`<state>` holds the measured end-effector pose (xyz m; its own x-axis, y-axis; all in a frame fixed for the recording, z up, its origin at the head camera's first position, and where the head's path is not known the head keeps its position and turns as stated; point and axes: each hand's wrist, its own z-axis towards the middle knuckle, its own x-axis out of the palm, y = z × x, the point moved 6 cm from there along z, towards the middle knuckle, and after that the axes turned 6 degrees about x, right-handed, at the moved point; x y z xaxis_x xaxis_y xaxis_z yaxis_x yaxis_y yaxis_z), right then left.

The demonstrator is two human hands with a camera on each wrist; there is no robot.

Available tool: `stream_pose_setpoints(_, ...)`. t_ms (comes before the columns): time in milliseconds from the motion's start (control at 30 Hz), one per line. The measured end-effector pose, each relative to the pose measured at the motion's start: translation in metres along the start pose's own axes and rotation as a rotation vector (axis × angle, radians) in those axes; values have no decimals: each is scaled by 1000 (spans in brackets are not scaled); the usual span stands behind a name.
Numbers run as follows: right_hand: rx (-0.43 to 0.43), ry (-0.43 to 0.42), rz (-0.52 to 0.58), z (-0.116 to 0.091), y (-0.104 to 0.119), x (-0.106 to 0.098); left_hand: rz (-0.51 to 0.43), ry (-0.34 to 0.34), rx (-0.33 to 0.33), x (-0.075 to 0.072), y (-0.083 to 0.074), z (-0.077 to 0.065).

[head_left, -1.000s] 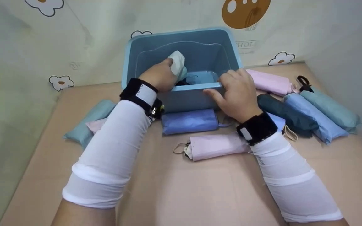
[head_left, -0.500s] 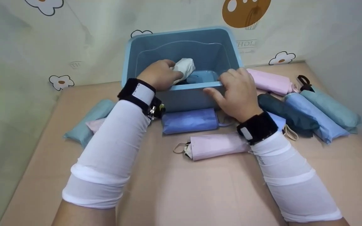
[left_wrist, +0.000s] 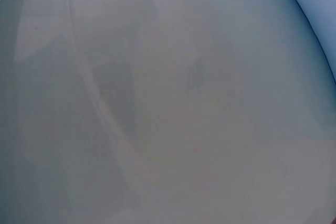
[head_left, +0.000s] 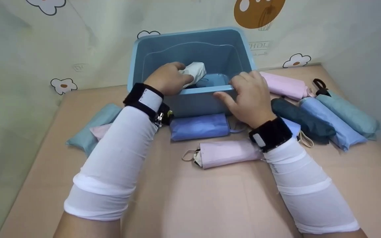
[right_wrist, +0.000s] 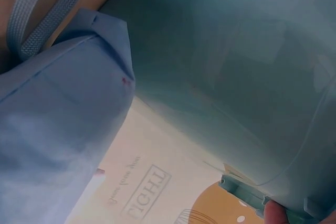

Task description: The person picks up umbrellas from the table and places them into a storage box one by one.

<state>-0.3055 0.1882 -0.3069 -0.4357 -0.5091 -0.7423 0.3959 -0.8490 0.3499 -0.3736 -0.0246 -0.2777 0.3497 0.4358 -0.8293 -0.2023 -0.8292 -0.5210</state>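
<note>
A blue plastic bin [head_left: 190,104] stands against the wall. My left hand [head_left: 168,79] reaches over its front rim and holds a whitish folded umbrella [head_left: 197,70] low inside; the umbrella's near part is hidden by the hand and rim. My right hand [head_left: 250,99] grips the front rim near the right corner, thumb outside. In the right wrist view a fingertip [right_wrist: 275,213] shows at the rim. The left wrist view shows mostly the bin's outer wall [left_wrist: 184,108]. A blue folded umbrella [head_left: 199,127] lies before the bin, a pale pink one [head_left: 227,153] nearer.
On the right lie a pink umbrella [head_left: 284,86], a dark green one [head_left: 301,120], a light blue one [head_left: 331,122] and a grey-green one [head_left: 349,114]. Another blue one [head_left: 289,127] is partly behind the right wrist. A teal umbrella [head_left: 94,129] lies left.
Inside the bin, my left hand has lowered the whitish umbrella and tipped it to the right; it has barely moved in the last half second. My right hand stays on the rim.
</note>
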Motion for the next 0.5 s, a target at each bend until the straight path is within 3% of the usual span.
stream_pose_setpoints(267, -11, -6, -6, 0, -1, 1, -27, -68, 4, 0, -1, -4)
stream_pose_setpoints(500, -10, -10, -8, 0, -2, 1, 48, -226, 88, 0, -4, -16)
